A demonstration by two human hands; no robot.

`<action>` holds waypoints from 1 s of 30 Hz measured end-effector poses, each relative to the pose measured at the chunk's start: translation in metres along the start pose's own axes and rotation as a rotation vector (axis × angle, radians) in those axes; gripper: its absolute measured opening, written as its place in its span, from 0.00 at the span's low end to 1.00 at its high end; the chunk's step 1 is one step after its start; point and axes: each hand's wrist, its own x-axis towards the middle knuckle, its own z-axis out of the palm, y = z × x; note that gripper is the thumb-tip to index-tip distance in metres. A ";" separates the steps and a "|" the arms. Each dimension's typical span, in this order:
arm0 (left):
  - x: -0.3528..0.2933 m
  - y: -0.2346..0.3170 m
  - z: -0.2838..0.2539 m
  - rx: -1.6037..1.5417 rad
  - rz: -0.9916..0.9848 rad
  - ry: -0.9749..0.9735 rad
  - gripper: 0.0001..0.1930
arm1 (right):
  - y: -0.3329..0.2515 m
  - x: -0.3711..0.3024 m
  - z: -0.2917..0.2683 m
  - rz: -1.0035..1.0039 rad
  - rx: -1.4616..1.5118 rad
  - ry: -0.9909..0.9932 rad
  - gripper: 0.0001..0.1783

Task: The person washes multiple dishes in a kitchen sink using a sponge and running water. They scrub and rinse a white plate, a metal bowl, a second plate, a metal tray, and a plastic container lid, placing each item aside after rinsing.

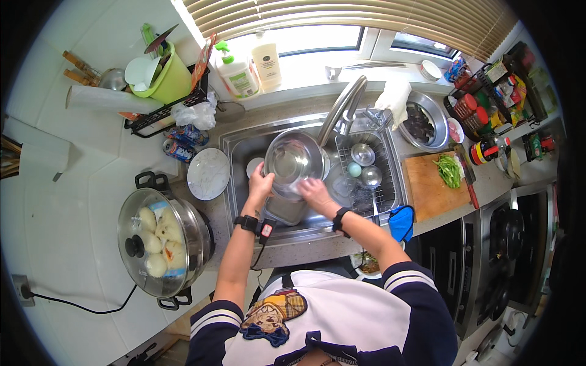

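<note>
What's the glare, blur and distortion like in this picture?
Head view: the white-framed glass window is washed out, and the round silver metal bowl shows bright reflections; head view: the bare right hand looks smeared, the bare left hand crisper; head view: the beige slatted blind curves near the dark rim.

Motion blurs the bare right hand (317, 195) at the round, shiny steel bowl (294, 160), so how its fingers (307, 188) lie against the rim (and what the pale smear beside them is) cannot be told; the bowl hides part of a round white dish (254, 165); the dark pieces (419, 124) in the wide steel basin (440, 114) are too small to identify; the upper edge cuts off the beige slatted blind (366, 15), the lower edge the white-and-navy shirt (360, 305)
</note>
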 end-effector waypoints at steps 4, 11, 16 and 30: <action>-0.023 -0.019 0.031 0.147 0.013 0.145 0.28 | -0.047 0.012 0.006 0.187 0.414 0.149 0.25; -0.005 0.015 -0.027 0.266 -0.165 -0.131 0.37 | 0.016 -0.001 -0.012 -0.114 -0.089 -0.107 0.24; -0.025 -0.004 0.010 0.157 0.114 0.032 0.40 | -0.041 0.011 0.000 0.068 0.358 -0.019 0.25; -0.024 0.005 -0.002 0.513 -0.046 -0.292 0.28 | 0.057 0.033 -0.032 -0.583 -0.505 -0.033 0.21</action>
